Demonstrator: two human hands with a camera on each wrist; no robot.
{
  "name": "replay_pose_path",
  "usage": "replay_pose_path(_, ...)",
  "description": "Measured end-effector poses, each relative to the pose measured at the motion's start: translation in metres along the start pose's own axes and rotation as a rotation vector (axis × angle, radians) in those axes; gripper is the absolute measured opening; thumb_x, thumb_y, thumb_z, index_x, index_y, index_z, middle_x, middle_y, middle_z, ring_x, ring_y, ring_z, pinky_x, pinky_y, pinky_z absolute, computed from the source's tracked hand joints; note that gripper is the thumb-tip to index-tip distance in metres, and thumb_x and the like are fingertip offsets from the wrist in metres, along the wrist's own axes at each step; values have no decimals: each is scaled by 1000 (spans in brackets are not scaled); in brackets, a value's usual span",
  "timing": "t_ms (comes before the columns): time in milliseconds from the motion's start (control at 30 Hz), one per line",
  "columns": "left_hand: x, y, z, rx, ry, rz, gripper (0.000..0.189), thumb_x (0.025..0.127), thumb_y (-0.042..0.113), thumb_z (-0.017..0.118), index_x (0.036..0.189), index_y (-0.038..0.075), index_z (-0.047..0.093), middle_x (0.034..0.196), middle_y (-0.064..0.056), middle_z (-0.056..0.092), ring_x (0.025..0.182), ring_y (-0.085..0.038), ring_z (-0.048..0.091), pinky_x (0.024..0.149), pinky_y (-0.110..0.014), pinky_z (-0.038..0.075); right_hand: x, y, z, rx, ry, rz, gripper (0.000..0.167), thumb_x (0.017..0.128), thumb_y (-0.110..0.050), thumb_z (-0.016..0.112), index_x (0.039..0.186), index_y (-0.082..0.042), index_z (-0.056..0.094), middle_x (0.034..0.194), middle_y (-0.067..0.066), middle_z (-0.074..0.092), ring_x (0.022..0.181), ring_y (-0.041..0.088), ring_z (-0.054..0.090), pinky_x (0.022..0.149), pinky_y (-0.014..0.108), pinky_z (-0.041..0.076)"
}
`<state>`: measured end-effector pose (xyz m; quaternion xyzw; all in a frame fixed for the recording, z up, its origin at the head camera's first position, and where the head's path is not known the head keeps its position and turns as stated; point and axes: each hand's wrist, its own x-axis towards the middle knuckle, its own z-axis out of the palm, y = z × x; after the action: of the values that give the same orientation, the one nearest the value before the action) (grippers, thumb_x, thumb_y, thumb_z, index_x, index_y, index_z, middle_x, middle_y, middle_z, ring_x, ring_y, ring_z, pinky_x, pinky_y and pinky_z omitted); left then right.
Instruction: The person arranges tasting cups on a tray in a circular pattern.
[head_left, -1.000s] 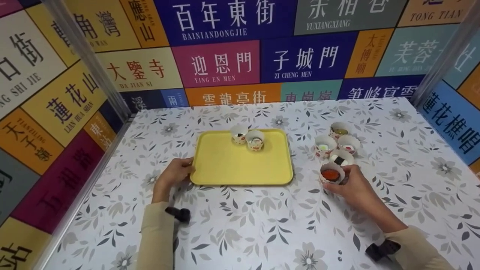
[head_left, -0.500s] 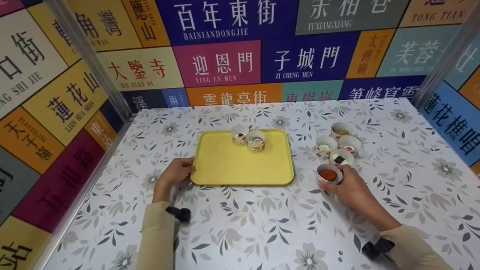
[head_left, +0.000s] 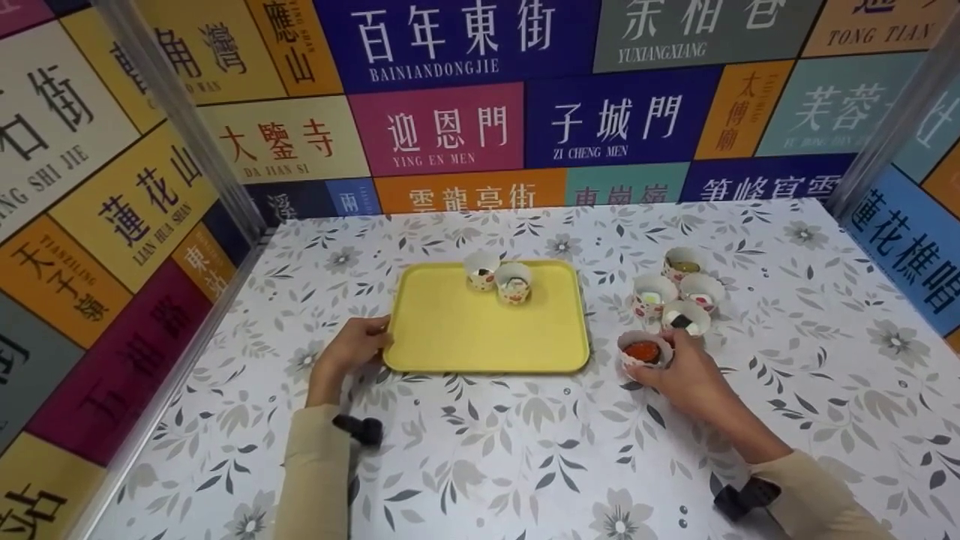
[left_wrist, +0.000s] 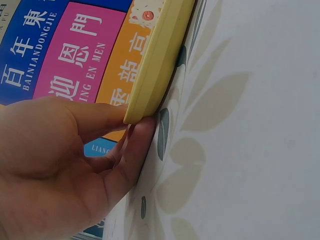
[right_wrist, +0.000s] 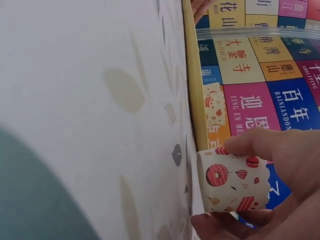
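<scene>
In the head view my left hand [head_left: 352, 346] holds the left rim of a yellow tray [head_left: 480, 334]. The left wrist view shows the thumb on the rim and fingers beneath it. Right of the tray, my right hand [head_left: 686, 381] grips a paper cup [right_wrist: 235, 182] printed with red pictures, thumb on one side and fingers on the other. Something orange-red [head_left: 642, 352] lies inside that cup. Two similar cups, one white-walled [head_left: 481, 282] and one beside it [head_left: 513, 295], stand side by side at the tray's back edge.
Several more paper cups stand grouped behind the right hand; the nearest holds a white and black rice ball [head_left: 685, 323], the farthest something olive green [head_left: 682, 265]. A flower-patterned cloth [head_left: 480, 465] covers the table. Walls with colourful signs [head_left: 435, 127] enclose the back and sides.
My right hand has carried the cup with the orange-red content leftward, away from the grouped cups and nearer the tray. The left hand and tray have stayed in place.
</scene>
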<state>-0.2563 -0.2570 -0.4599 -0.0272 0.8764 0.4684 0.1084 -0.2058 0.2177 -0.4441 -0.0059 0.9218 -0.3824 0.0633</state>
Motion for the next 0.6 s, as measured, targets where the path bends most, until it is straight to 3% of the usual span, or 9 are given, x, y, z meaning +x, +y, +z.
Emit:
replay_pose_path(200, 1, 0, 0, -19, 1, -26, 46, 102, 6, 51, 147, 3, 47, 128, -26, 66, 84, -13, 67, 72, -28, 58, 3, -9, 2, -5, 9, -16, 68, 85, -38, 77, 131, 1, 45, 124, 23, 58, 104, 29, 55, 82, 33, 42)
replay_pose_path(400, 1, 0, 0, 4, 3, -33, 46, 102, 7, 51, 147, 4, 47, 126, -24, 67, 82, -13, 66, 73, -28, 57, 6, -19, 7, 7, -8, -10, 70, 86, -40, 76, 135, -3, 44, 130, 21, 55, 110, 30, 53, 89, 39, 43)
replay_pose_path(600, 2, 0, 1, 5, 1, -36, 46, 102, 7, 51, 147, 4, 48, 124, -24, 68, 80, -12, 65, 71, -27, 57, 8, -26, 14, 33, -17, -35, 71, 86, -41, 76, 138, -4, 44, 132, 20, 54, 111, 30, 53, 89, 39, 45)
